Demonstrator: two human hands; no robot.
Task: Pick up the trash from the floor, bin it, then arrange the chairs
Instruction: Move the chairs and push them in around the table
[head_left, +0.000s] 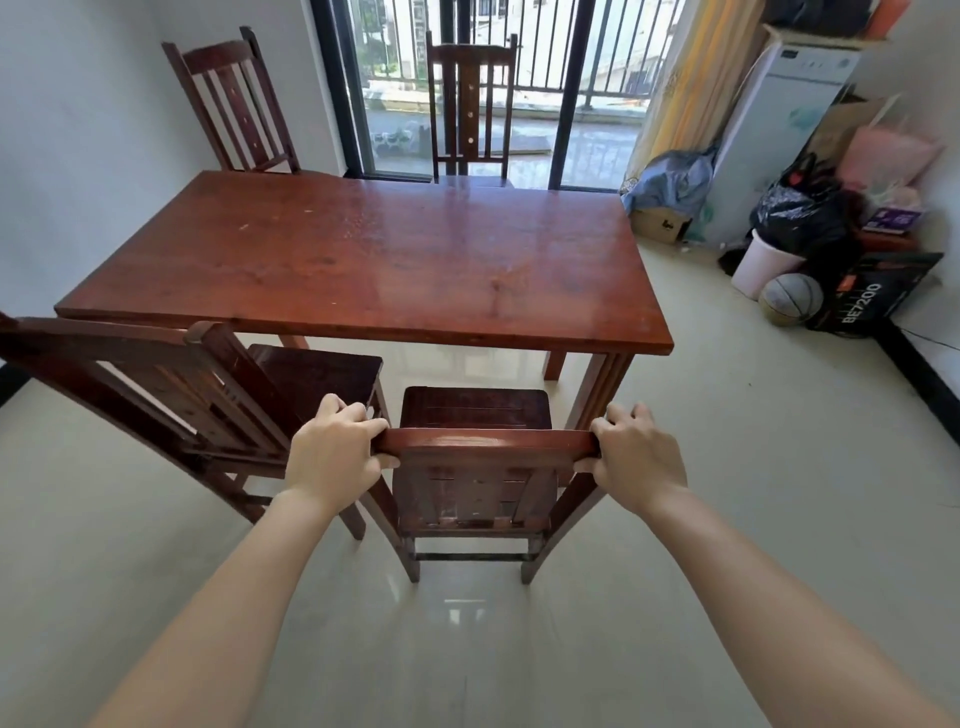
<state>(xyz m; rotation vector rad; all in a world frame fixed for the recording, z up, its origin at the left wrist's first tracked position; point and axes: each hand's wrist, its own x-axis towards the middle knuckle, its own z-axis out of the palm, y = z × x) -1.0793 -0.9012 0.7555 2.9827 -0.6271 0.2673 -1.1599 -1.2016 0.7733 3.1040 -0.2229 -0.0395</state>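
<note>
Both hands, left hand and right hand, clamped on the chair; I'd push evenly toward twelve o'clock, under the desk.

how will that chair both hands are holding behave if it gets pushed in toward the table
The chair looks like solid dark wood, so probably stiff and fairly heavy. On the glossy tile floor its legs should slide rather than catch. With the left hand and right hand gripping the top rail, a hard shove might tip it forward.
</note>
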